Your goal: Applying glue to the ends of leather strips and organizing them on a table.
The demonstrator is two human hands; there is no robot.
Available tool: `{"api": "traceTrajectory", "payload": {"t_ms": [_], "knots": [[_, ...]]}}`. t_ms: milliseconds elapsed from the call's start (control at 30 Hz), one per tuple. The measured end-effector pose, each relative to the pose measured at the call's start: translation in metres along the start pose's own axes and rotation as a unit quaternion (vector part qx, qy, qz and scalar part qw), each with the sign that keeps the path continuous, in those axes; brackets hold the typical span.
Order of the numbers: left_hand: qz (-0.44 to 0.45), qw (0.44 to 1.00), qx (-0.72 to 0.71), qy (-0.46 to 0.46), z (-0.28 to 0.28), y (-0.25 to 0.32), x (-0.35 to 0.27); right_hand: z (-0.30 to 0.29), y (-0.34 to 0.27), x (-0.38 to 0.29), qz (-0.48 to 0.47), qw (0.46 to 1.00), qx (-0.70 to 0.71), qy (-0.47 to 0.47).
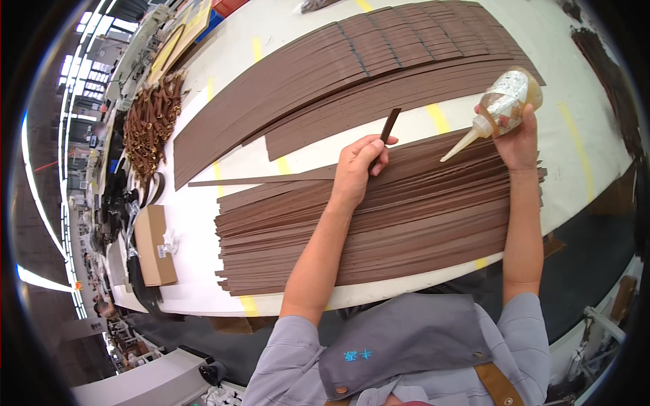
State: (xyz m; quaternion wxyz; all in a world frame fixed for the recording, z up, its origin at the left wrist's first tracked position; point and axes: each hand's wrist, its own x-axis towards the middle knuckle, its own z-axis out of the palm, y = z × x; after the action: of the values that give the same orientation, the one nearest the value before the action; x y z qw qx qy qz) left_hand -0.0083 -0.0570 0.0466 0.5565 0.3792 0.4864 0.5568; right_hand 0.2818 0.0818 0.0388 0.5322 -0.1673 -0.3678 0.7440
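My left hand pinches a narrow dark brown leather-like strip, one end of which sticks up past the fingers. A long strip runs leftward from under that hand; whether it is the same piece I cannot tell. In my right hand is a clear plastic squeeze bottle with a patchy white label and some yellowish residue. Its long tapered nozzle tips down and left, above a thick pile of loose brown strips. Both forearms reach over this pile.
Farther back on the white table lie overlapping rows of flat brown strips. At the left are a heap of brown straps with brass-coloured buckles and a cardboard box. The table's near edge curves in front of my body.
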Motion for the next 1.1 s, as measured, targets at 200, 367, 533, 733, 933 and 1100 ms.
{"api": "traceTrajectory", "payload": {"t_ms": [200, 367, 533, 733, 933, 1100], "knots": [[0.103, 0.978, 0.173, 0.053, -0.001, -0.003, -0.007, 0.007, 0.012, 0.008, -0.014, 1.0, 0.008, -0.003], [0.221, 0.917, 0.329, 0.044, 0.007, -0.013, -0.005, 0.012, -0.001, -0.003, -0.04, 0.999, -0.001, -0.019], [0.272, 0.881, 0.381, 0.065, 0.005, -0.015, -0.012, 0.053, -0.02, 0.008, -0.033, 0.987, -0.139, -0.075], [0.283, 0.864, 0.41, 0.072, 0.011, -0.014, -0.012, 0.047, 0.005, 0.008, -0.051, 0.99, -0.133, -0.016], [0.274, 0.862, 0.419, 0.074, 0.011, -0.011, -0.01, 0.05, 0.01, 0.003, -0.059, 0.989, -0.134, 0.017], [0.251, 0.87, 0.419, 0.064, 0.017, -0.01, -0.01, 0.058, 0.009, -0.001, -0.08, 0.987, -0.14, 0.024]]}}
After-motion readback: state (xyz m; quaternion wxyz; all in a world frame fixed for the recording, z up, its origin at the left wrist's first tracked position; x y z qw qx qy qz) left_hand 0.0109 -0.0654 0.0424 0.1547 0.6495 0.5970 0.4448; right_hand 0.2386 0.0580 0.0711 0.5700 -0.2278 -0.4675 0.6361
